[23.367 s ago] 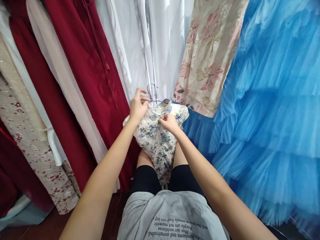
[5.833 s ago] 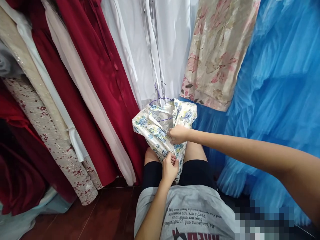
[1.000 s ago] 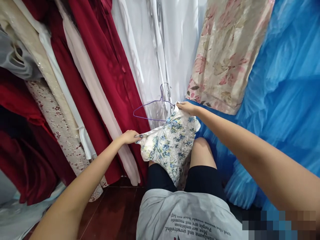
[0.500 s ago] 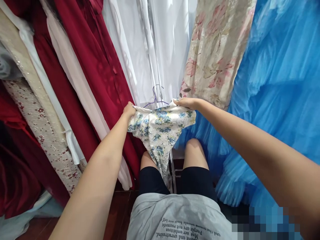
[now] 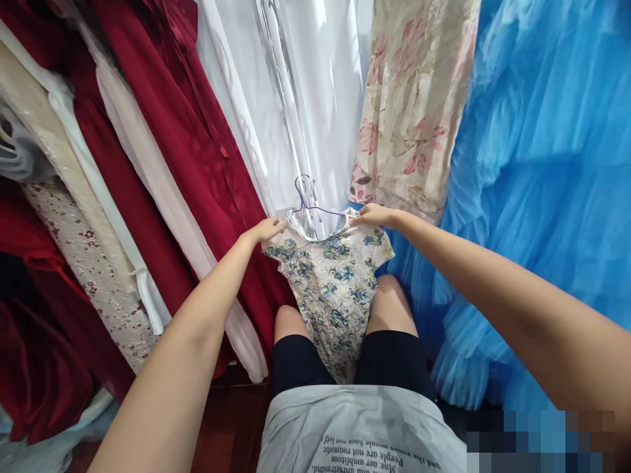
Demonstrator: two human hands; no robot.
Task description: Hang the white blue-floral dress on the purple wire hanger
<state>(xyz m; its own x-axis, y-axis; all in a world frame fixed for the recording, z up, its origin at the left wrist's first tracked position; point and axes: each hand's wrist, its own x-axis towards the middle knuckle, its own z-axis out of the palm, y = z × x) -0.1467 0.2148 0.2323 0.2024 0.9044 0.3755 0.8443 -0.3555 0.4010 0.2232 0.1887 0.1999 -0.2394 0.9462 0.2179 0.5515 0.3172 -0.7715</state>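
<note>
A white blouse with blue and yellow flowers [image 5: 332,282] hangs in front of my knees, its front spread out and its round neckline facing up. My left hand [image 5: 267,229] pinches the blouse at its left shoulder. At the other shoulder, my right hand [image 5: 375,215] grips the fabric beside the neckline. A thin purple hanger [image 5: 323,209] runs through the neck opening, its hook standing up against white cloth. The lower end of the blouse tapers down between my thighs.
Dark red gowns [image 5: 197,131] and a pale pink one [image 5: 142,157] hang on the left. Behind the hanger are white drapes [image 5: 335,85]. A beige floral dress [image 5: 409,98] and blue tulle gowns [image 5: 542,164] hang on the right. Dark red floor [image 5: 229,427] shows below.
The blouse has opened out flatter, so its neckline and front now show. My left hand has shifted slightly right and down along the shoulder; the hanger sits a little lower.
</note>
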